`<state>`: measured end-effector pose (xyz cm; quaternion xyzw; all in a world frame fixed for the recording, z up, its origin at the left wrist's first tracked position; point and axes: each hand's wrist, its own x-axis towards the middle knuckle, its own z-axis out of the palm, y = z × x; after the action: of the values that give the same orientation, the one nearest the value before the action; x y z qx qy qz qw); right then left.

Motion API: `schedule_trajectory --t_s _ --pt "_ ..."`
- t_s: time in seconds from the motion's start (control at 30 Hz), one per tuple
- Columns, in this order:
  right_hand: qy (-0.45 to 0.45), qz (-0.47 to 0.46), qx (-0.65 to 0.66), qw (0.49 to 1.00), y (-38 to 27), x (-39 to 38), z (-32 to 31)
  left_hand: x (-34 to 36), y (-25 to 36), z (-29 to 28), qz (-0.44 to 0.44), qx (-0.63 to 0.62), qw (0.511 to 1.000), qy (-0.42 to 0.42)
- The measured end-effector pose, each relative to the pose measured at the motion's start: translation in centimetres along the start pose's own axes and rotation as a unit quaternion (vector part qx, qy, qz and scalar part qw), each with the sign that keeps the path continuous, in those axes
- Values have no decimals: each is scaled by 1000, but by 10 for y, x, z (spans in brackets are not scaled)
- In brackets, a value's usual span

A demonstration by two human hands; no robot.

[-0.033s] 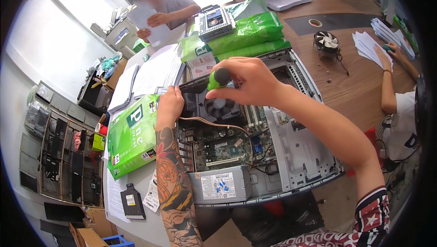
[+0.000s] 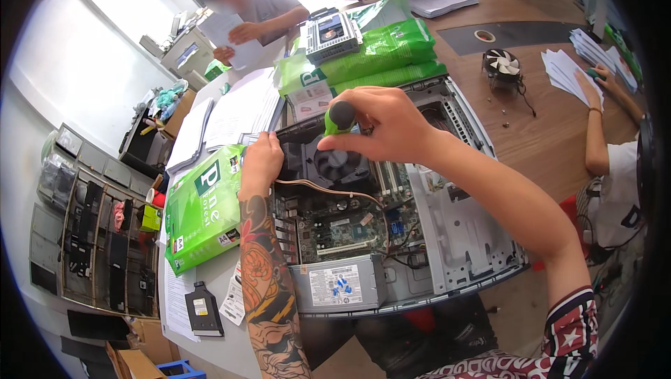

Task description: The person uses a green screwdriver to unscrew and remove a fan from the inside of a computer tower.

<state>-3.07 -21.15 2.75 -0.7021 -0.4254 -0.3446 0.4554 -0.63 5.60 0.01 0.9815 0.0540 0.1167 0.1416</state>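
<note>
Nearest the person, at the near edge of the tabletop [image 2: 545, 148], an opened desktop computer case [image 2: 461, 232] lies on its side with its grey power supply [image 2: 337, 283] closest and the green motherboard [image 2: 335, 222] just beyond it. Both hands work over the inside of the case. The right hand [image 2: 381, 126] is closed around the green-and-black handle of a screwdriver [image 2: 340, 118], which stands roughly upright over the black cooler fan [image 2: 337, 164] in the middle of the case. The left hand [image 2: 262, 162] rests on the left wall of the case just beside the fan, fingers curled over the edge; I cannot tell whether it grips anything.

Left of the case, touching the left forearm, lies a green ream of paper [image 2: 203, 215], and a small black drive [image 2: 204, 307] sits at the near-left corner. Beyond the case are more stacked green reams [image 2: 381, 54] with a flat component [image 2: 330, 32] on top. Toward the right, a loose cooler fan [image 2: 502, 64] and a roll of tape [image 2: 484, 35] lie well apart from the case. At the far and right edges other people handle sheets of paper [image 2: 566, 64].
</note>
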Motion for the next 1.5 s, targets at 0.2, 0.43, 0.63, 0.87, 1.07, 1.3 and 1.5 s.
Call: schedule_trajectory --t_s 0.2,0.43,0.63,0.87,1.07,1.3,1.5 --pt "-3 46 -5 999 -4 2 -9 2 0 6 23 -7 1000 15" --pt "-16 31 -24 999 -6 4 -11 1 -3 4 22 -2 1000 13" --pt "0 7 0 1000 -4 4 -14 3 -3 5 23 0 1000 9" --pt "-1 -1 2 1000 -1 5 -11 1 -2 3 13 4 1000 8" --pt "-20 -41 -33 998 5 3 -11 3 -4 5 22 7 1000 10" --pt "-8 78 105 991 -7 3 -1 4 -5 6 19 9 1000 5" --pt "27 128 48 990 1 5 -9 2 -2 6 16 5 1000 5"
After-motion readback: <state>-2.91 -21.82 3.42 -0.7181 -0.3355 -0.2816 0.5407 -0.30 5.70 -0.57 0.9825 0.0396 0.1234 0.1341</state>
